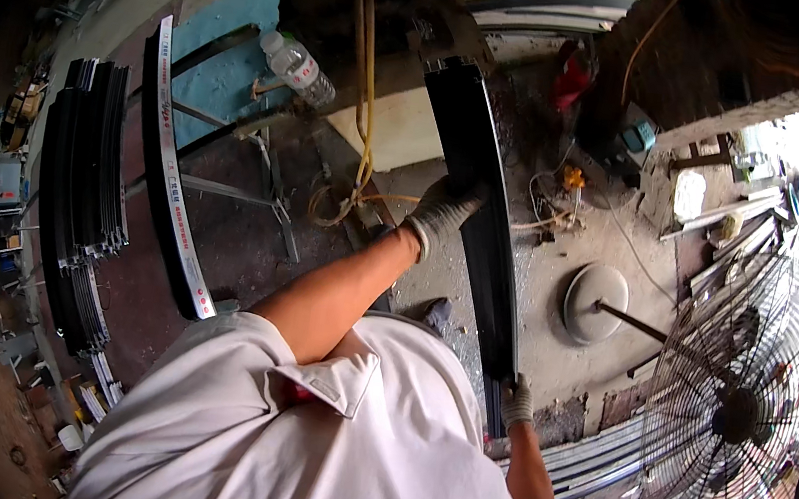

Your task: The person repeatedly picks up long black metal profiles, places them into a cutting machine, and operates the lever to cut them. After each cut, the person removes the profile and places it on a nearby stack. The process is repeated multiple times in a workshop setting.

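Long black metal profile (482, 200) gripped by gloved left hand (440, 212) and right hand (517, 403).

Daylight workshop view, strong fisheye, bright on the right side.

Light enters from the right, where the open area behind the fan (736, 415) is overexposed and washed white. The left side and top are dim, with deep shadow. Straight profiles bend near the rim, and a black border surrounds the round picture. The centre is sharp; the edges look soft.
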A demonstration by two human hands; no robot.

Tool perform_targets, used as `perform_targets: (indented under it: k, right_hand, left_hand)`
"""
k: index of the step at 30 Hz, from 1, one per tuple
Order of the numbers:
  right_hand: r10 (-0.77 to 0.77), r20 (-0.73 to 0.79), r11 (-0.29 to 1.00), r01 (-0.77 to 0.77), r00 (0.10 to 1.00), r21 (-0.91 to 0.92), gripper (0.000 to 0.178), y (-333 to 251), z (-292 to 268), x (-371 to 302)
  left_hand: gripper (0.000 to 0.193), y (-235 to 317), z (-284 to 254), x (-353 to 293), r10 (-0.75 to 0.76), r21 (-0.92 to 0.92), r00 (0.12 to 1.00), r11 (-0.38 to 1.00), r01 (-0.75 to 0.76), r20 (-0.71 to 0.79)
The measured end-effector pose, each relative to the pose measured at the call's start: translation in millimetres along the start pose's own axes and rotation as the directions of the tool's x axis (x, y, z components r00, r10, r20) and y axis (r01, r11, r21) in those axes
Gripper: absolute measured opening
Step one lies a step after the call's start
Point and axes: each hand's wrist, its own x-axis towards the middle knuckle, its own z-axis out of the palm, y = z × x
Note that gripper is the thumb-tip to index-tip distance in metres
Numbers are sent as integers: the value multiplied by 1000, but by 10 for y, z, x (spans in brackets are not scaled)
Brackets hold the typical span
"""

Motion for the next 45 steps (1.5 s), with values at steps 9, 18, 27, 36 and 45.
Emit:
perform_targets:
  k: [9,18,27,36,45]
  right_hand:
    - [-105,3,981,103,994,166,32,643,-172,-531]
    - [-68,94,950,36,993,311,30,1110,-228,-686]
    - [-73,73,930,41,995,365,30,1281,-236,-723]
    - [-75,65,940,49,995,338,31,1258,-312,-769]
    - [-159,-10,871,145,987,470,34,1609,-198,-763]
  left_hand:
    - [39,130,293,-965,-10,145,942,988,-42,335]
    - [40,553,682,-1500,44,491,866,809,-323,498]
    - [35,479,897,-1636,87,500,842,770,-396,533]
    - [31,501,1062,-1697,117,456,826,787,-416,551]
    - [37,-39,895,-1340,389,450,738,607,-656,552]
